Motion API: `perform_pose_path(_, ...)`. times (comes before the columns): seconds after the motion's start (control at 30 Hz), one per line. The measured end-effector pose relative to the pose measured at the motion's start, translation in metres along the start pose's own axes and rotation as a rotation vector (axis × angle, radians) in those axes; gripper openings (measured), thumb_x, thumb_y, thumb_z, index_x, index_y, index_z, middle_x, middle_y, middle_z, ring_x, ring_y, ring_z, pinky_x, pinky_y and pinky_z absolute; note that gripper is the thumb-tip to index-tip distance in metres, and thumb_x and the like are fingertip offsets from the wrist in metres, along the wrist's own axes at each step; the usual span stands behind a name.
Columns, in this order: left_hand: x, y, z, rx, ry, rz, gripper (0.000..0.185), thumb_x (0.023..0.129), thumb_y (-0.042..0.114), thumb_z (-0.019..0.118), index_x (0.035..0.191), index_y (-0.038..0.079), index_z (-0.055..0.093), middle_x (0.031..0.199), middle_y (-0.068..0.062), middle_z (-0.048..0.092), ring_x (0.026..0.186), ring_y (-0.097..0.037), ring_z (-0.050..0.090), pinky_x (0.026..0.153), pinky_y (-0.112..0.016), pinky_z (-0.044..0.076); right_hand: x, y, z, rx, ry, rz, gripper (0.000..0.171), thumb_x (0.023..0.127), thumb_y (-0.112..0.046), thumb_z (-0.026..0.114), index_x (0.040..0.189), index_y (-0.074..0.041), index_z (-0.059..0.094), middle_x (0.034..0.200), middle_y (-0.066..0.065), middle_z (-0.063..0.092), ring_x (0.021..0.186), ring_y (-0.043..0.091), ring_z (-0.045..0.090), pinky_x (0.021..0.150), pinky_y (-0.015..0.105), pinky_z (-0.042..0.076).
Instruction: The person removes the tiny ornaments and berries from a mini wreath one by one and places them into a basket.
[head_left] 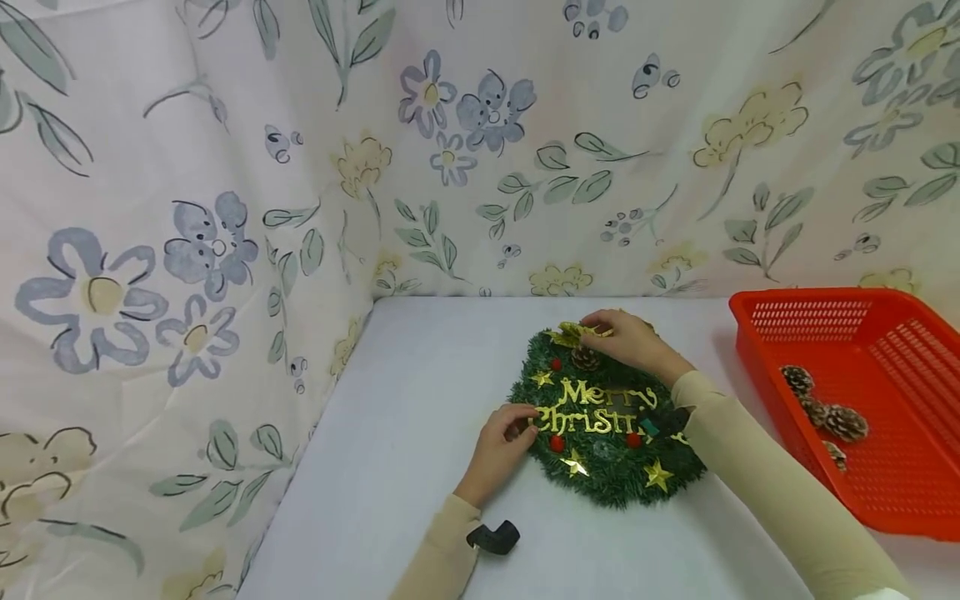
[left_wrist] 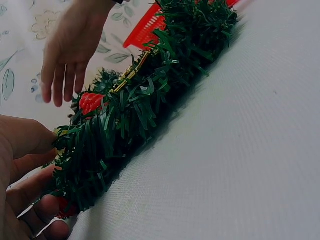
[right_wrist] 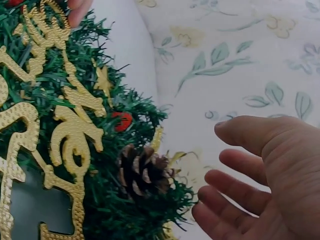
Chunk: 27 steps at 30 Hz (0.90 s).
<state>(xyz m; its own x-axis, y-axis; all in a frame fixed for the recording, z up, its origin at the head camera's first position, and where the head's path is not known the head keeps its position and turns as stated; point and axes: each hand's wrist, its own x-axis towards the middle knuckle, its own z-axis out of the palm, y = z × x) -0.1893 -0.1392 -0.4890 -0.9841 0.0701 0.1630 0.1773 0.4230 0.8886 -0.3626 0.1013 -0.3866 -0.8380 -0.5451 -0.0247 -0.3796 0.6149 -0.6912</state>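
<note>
A green tinsel wreath (head_left: 618, 490) lies on the white table, bearing gold "Merry Christmas" lettering (head_left: 592, 419), gold stars and red berries (left_wrist: 91, 103). My left hand (head_left: 501, 440) grips its left edge, thumb above and fingers curled at the side. Over the far part of the wreath is my right hand (head_left: 633, 342), its fingers loosely bent and holding nothing in the right wrist view. Beside those fingertips are a pine cone (right_wrist: 145, 172) and a shiny gold ornament (head_left: 572, 335), both on the wreath's far side. My right forearm hides the wreath's right edge.
To the right stands a red plastic basket (head_left: 768, 400) with several pine cones (head_left: 846, 422) along its left side. A floral curtain (head_left: 555, 208) hangs behind and to the left of the white table (head_left: 420, 375). A black device (head_left: 495, 537) is on my left wrist.
</note>
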Motion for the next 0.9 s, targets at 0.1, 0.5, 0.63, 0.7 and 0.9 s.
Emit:
perform_pose_path(0.1,-0.002,0.0,0.001,0.002,0.013,-0.002,0.029,0.102,0.026,0.062,0.13,0.019,0.066,0.137,-0.001,0.06,0.095,-0.012,0.05,0.082,-0.024,0.045,0.0,-0.001,0.006,-0.004,-0.008,-0.018,0.05,0.103,-0.033,0.06,0.143,-0.003,0.055,0.145,0.02,0.055,0.128,0.04,0.055,0.1,0.058,0.048)
perform_pose_path(0.5,-0.003,0.001,0.002,0.012,0.01,0.019,0.029,0.103,0.028,0.061,0.13,0.02,0.065,0.135,-0.001,0.06,0.094,-0.012,0.05,0.082,-0.024,0.044,-0.006,0.008,0.017,0.0,-0.05,-0.002,0.053,0.101,-0.03,0.063,0.145,-0.001,0.052,0.146,0.023,0.054,0.13,0.042,0.054,0.103,0.058,0.047)
perform_pose_path(0.63,-0.006,0.001,0.002,0.019,0.001,0.013,0.029,0.103,0.027,0.062,0.13,0.019,0.066,0.135,-0.003,0.061,0.093,-0.01,0.049,0.081,-0.024,0.045,-0.008,0.011,0.021,-0.01,-0.088,-0.007,0.055,0.1,-0.03,0.065,0.145,-0.001,0.051,0.144,0.022,0.055,0.127,0.04,0.057,0.101,0.055,0.049)
perform_pose_path(0.7,-0.005,0.001,0.0,0.021,0.011,0.017,0.029,0.103,0.027,0.062,0.13,0.019,0.066,0.135,-0.002,0.061,0.092,-0.01,0.049,0.081,-0.024,0.045,-0.007,0.011,0.022,-0.015,-0.092,-0.013,0.055,0.1,-0.03,0.065,0.145,-0.001,0.051,0.144,0.022,0.055,0.128,0.04,0.057,0.101,0.056,0.049)
perform_pose_path(0.9,-0.001,0.0,-0.002,0.018,0.029,0.04,0.028,0.102,0.025,0.063,0.129,0.018,0.067,0.135,-0.002,0.061,0.092,-0.01,0.05,0.08,-0.024,0.045,-0.006,0.011,0.021,-0.03,-0.083,-0.015,0.056,0.1,-0.029,0.065,0.147,-0.003,0.05,0.148,0.02,0.052,0.134,0.041,0.051,0.105,0.059,0.045)
